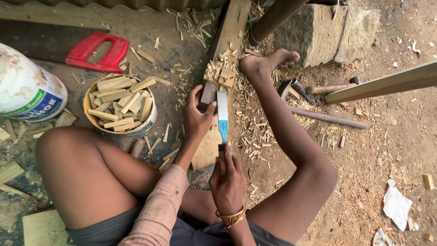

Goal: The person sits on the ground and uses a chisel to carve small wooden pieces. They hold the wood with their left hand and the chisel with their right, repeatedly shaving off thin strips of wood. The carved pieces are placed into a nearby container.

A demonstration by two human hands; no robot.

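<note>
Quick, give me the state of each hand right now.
Left hand: open, fingers pressing the narrow wooden strip.
Right hand: closed around the handle of the flat steel chisel with blue band.

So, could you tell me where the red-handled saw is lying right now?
In the head view the saw lies on the ground at upper left, just above the bowl of wood pieces, away from both hands.

Outdoor carpentry spot, dirt floor [400, 136]. Landmark: stone block [318, 32]. Wood chips and shavings [255, 127] piled below it, hammer [314, 91] just beside it, red-handled saw [98, 52] well left of it, bucket of cut wood pieces [120, 107] below the saw.
</note>
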